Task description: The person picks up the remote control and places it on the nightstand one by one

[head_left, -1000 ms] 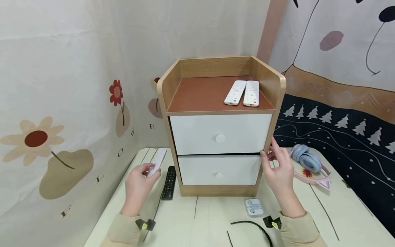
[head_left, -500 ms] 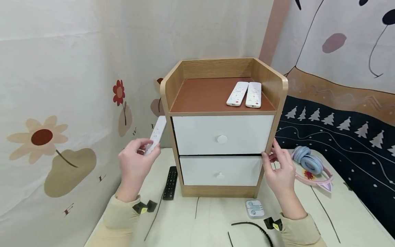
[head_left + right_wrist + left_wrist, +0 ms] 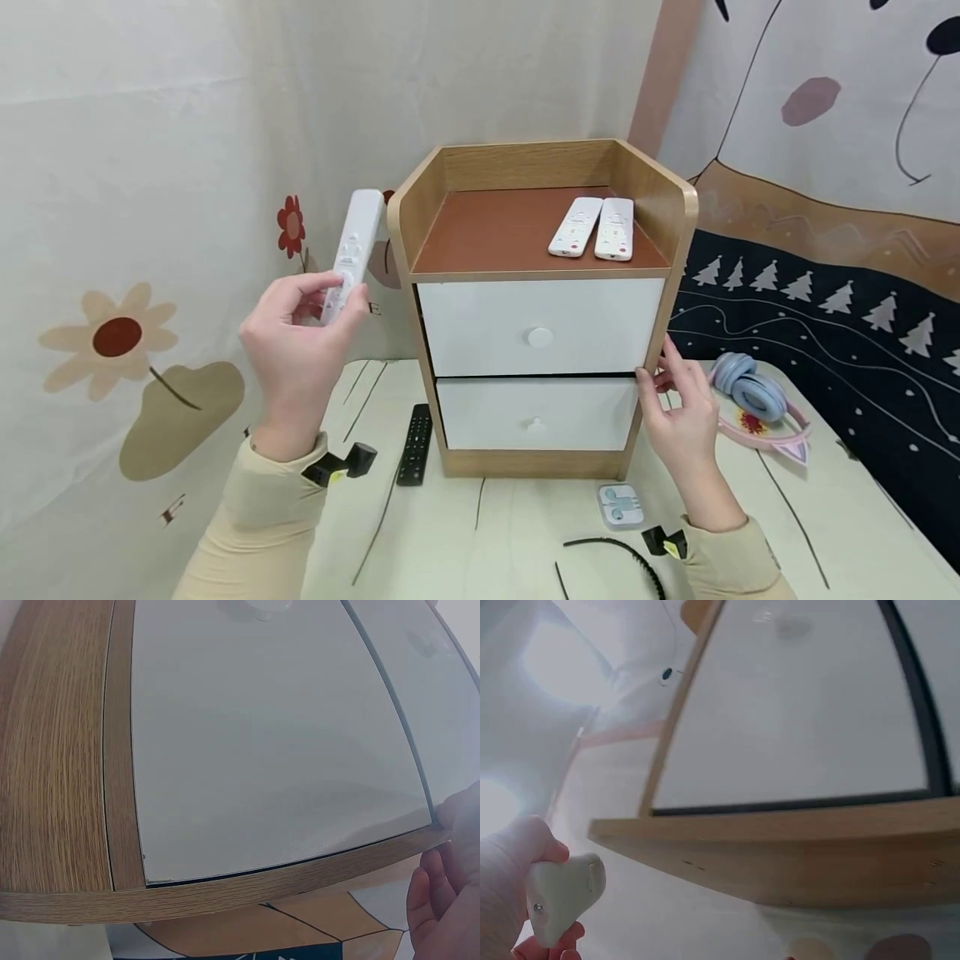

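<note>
My left hand (image 3: 300,342) pinches a white remote control (image 3: 352,250) between thumb and fingers, tilted upward in the air left of the small cabinet (image 3: 536,463). In the left wrist view the end of that remote control (image 3: 566,896) points toward the camera. My right hand (image 3: 681,412) holds the cabinet's right side edge, thumb on the front by the gap between the two white drawers, fingers behind the side panel. Both drawers, the upper drawer (image 3: 480,329) and the lower drawer (image 3: 480,414), are closed. Two more white remote controls (image 3: 575,227) lie side by side on the brown top shelf (image 3: 491,225).
A black remote control (image 3: 415,445) lies on the table left of the cabinet. In front are boxed earphones (image 3: 620,506) and a black headband (image 3: 637,560). Blue headphones (image 3: 750,388) and a pink cat-ear headband (image 3: 768,437) lie to the right. Patterned cloth (image 3: 187,167) hangs behind.
My left hand has lifted the white remote control from near the table up to about the height of the top shelf, drifting left. My right hand has stayed at the cabinet's side.
</note>
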The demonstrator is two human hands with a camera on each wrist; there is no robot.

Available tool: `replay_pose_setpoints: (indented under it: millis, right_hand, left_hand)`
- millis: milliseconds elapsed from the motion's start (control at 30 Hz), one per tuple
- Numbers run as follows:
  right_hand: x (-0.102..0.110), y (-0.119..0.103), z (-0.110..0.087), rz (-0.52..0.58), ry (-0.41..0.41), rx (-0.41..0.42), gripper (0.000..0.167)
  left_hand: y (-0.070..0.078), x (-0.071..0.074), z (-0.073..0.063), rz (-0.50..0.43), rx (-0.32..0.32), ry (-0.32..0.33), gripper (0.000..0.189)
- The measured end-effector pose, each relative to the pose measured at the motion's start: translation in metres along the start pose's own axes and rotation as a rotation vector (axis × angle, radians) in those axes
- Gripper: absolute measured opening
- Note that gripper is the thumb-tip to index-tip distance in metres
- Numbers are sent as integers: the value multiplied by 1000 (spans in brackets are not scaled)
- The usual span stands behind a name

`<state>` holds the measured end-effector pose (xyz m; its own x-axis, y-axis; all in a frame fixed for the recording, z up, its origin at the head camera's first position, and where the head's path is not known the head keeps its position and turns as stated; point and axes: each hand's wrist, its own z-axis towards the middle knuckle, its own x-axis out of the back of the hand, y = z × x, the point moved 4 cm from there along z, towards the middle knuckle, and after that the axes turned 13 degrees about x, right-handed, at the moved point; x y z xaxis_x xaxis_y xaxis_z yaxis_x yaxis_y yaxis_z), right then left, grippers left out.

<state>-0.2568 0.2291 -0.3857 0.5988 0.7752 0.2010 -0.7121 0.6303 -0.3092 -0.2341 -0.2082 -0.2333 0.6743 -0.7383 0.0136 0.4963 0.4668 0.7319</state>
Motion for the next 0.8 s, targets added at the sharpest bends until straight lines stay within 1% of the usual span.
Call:
replay_pose_setpoints:
  millis: [133,233,267,333,467,533,633,800]
  right_hand:
    - [0,1,1,-2,3,5,67]
    - [-1,-1,1,-3,21,27,68]
    - [-1,-1,2,-5,29,35,69]
    - [-1,-2,2,-8,41,51,70]
    - [-1,-2,2,-15,45,59,72]
    - [-1,-2,2,-19,40,58,72]
    - [-1,-3,2,-18,29,50,71]
    - [-1,-3,1,-18,15,34,71]
  left_hand:
    - [21,0,3,-76,-25,29,22]
    - [36,-4,3,-120,-41,22,20]
    - [40,-6,2,-141,-47,15,20]
    - [48,-10,2,-169,-81,-17,19]
    - [60,-22,-1,-183,-180,-76,19]
    - [66,-29,-3,-164,-236,-89,19]
    - [75,-42,-8,-104,-306,-121,19]
    - [86,-62,-18,61,-393,-199,18]
